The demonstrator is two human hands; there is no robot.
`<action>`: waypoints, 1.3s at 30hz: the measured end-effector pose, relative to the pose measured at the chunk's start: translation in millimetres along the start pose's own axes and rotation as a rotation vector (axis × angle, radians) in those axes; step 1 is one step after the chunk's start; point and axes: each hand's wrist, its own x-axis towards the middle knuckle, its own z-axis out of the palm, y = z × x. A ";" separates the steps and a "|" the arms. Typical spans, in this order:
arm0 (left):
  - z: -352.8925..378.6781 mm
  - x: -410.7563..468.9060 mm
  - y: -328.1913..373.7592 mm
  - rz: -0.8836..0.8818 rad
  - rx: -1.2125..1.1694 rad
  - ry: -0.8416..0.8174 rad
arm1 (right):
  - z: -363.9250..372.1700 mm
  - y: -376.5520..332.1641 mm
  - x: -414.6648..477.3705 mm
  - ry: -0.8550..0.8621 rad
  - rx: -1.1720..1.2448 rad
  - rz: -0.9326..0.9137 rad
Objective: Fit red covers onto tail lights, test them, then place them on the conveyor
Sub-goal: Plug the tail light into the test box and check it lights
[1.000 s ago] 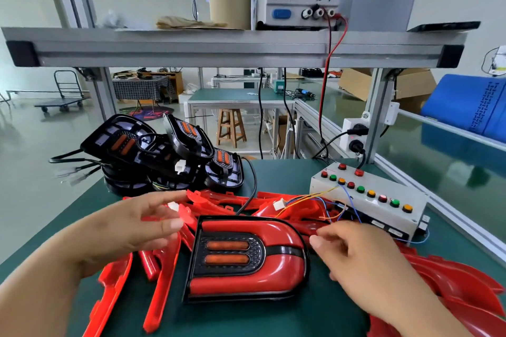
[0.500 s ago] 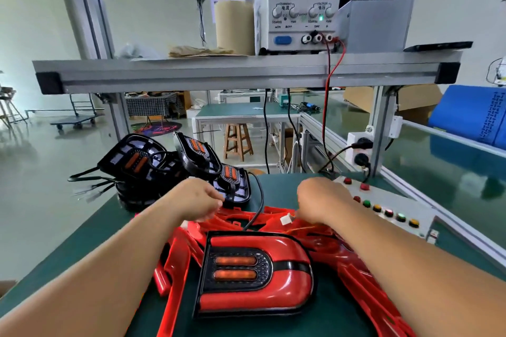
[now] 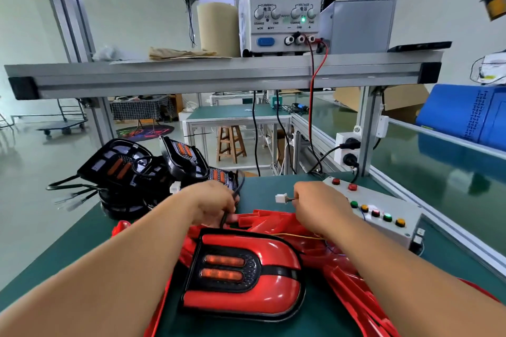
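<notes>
A tail light (image 3: pixel 243 273) with its red cover fitted lies face up on the green desk (image 3: pixel 68 249) between the person's forearms, probably set there to free both hands for wiring. The left hand (image 3: pixel 212 204) curls round a black cable (image 3: pixel 240 182) that seems to run from it. The right hand (image 3: pixel 317 205) pinches thin wires ending in a white connector (image 3: pixel 281 198), held up beside the test box (image 3: pixel 397 205), likely ready for mating. The cable's plug is hidden behind the left hand, and both hands' fingertips face away.

One covered tail light (image 3: pixel 241 271), one power supply (image 3: pixel 282 8), seven visible buttons (image 3: pixel 387 217) (loose covers (image 3: pixel 273 220) too heaped to count).
</notes>
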 end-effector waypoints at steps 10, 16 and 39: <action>-12.0 -13.7 3.2 0.142 -0.103 0.026 | 9.0 -3.8 7.4 0.053 0.143 -0.013; -21.5 -28.1 -5.9 0.378 0.143 0.002 | 6.6 -16.7 23.1 0.183 0.351 0.089; -73.6 -45.9 -49.3 0.073 0.136 0.462 | 11.6 -18.5 27.1 0.054 0.260 -0.250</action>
